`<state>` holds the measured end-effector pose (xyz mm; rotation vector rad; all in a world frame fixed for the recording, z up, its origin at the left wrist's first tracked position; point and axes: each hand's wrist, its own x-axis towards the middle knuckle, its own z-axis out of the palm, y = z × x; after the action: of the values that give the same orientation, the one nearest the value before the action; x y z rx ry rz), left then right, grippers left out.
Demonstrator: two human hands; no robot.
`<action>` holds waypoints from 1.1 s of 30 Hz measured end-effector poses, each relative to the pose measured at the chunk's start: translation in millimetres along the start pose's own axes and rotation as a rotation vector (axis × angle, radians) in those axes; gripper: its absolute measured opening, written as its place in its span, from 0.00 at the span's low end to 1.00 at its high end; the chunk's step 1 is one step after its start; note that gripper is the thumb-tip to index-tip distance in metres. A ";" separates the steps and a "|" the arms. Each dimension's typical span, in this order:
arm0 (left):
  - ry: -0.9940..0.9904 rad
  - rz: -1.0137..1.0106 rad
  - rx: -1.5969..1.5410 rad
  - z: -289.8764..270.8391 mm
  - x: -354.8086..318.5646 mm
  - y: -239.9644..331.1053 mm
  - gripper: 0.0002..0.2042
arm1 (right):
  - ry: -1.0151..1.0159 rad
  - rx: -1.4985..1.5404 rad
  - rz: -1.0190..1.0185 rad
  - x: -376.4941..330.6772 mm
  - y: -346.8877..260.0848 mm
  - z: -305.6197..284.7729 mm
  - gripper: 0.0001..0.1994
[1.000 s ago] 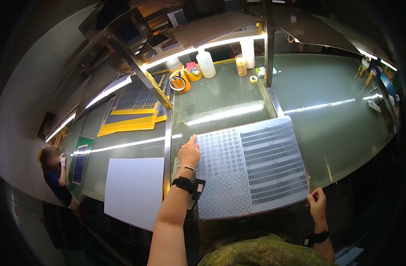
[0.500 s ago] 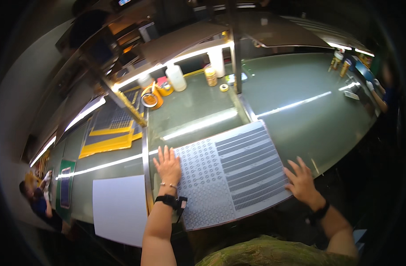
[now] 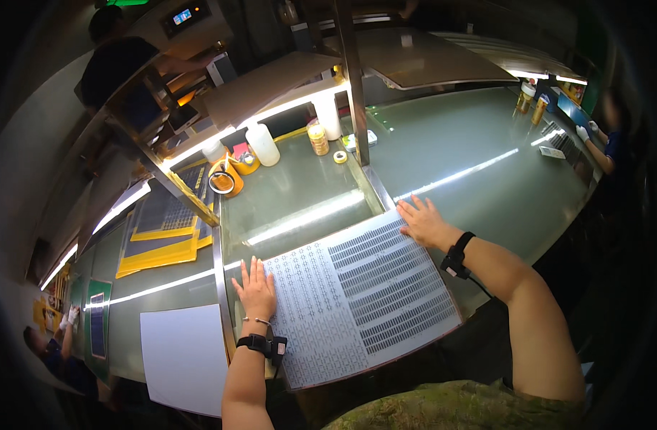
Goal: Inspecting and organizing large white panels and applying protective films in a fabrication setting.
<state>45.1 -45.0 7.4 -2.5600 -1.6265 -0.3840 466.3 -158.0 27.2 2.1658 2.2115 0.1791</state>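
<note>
A large white sheet printed with rows of dark patterns (image 3: 375, 287) lies flat on the glass-topped table in front of me. My left hand (image 3: 256, 292) rests along its left edge, fingers spread and pointing away from me. At the far right corner of the sheet is my right hand (image 3: 426, 223), its fingers stretched out on the corner and edge. Neither hand grips anything. Both wrists wear black bands with small dark boxes. A blank white sheet (image 3: 185, 358) lies to the left of the printed one.
Yellow-edged dark film sheets (image 3: 163, 236) lie at the far left. Orange tape rolls (image 3: 225, 178), a white bottle (image 3: 262, 145) and a yellow jar (image 3: 318, 137) stand at the back. A metal post (image 3: 353, 93) rises behind. Co-workers' gloved hands (image 3: 583, 132) show at far right, others at far left.
My right hand has moved from the sheet's right edge up to its far right corner. The left hand stays on the left edge. The whole view has shifted a little.
</note>
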 end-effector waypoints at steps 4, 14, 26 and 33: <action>-0.064 -0.063 -0.044 5.2 -6.4 4.6 0.28 | -0.073 -0.063 -0.004 4.4 -1.6 -1.6 0.28; -0.120 -0.079 -0.046 3.8 -23.9 2.6 0.31 | 0.089 0.182 -0.011 -165.9 -45.1 -31.5 0.31; -0.099 -0.065 0.003 -68.3 -207.9 12.0 0.37 | -0.027 1.587 0.697 -270.3 -98.9 -27.1 0.12; -0.109 -0.718 -0.886 -60.7 -285.5 23.7 0.15 | -0.287 1.799 0.724 -285.1 -85.8 -3.4 0.12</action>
<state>-58.8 -318.5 -5.3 -2.3296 -2.8998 -1.2759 387.4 -444.4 6.3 2.8828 1.0257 -2.6978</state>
